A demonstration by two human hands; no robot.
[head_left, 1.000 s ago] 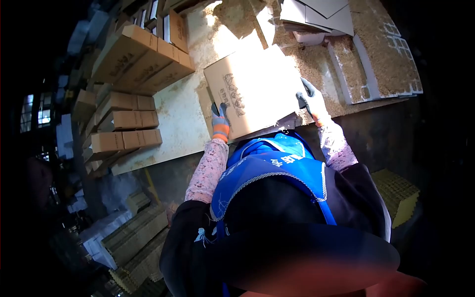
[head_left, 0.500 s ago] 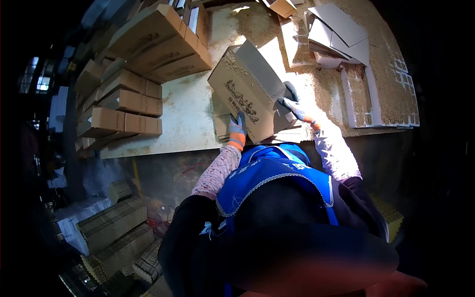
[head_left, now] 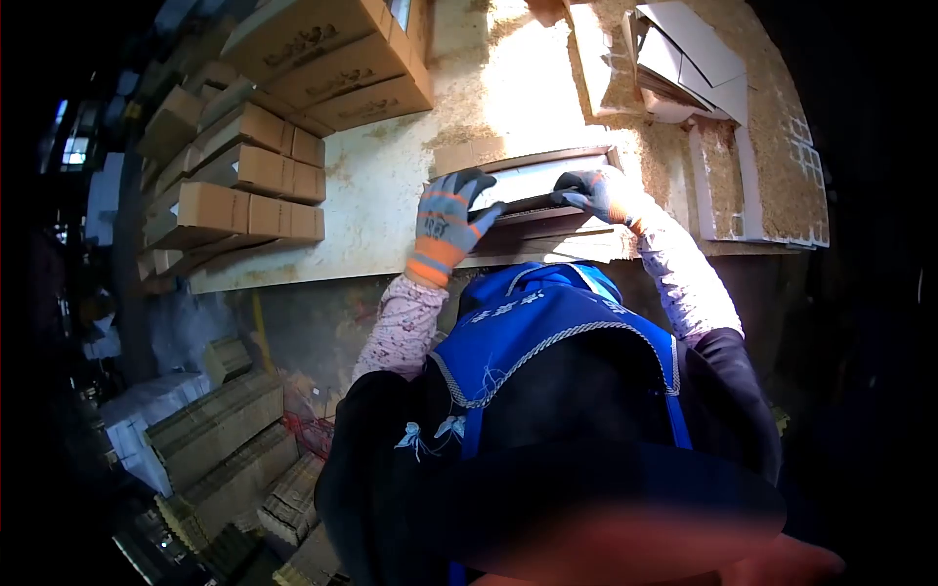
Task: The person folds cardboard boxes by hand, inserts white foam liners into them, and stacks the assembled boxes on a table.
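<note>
An open cardboard box (head_left: 552, 154) stands on the table in front of my body, its opening facing up. A pale surface shows inside it. My left hand (head_left: 446, 223), in a grey and orange glove, holds the box's left end, with fingers over the far part and thumb along the near edge. At the right end my right hand (head_left: 598, 193), gloved likewise, has its fingers curled over the rim. Flat cardboard sheets (head_left: 576, 246) lie between the box and the table's near edge. The box's lower part is hidden.
Large printed cartons (head_left: 362, 83) stand at the back left, with rows of smaller cardboard boxes (head_left: 264, 171) nearer. White foam blocks (head_left: 747, 186) sit amid brown granular material on the right, below a stack of white sheets (head_left: 699, 59). Bundled cardboard (head_left: 220, 420) rests on the floor, lower left.
The box has turned from tilted, printed side showing, to upright with its opening up. My left hand has moved from its printed face to its left end; my right hand is on the right rim.
</note>
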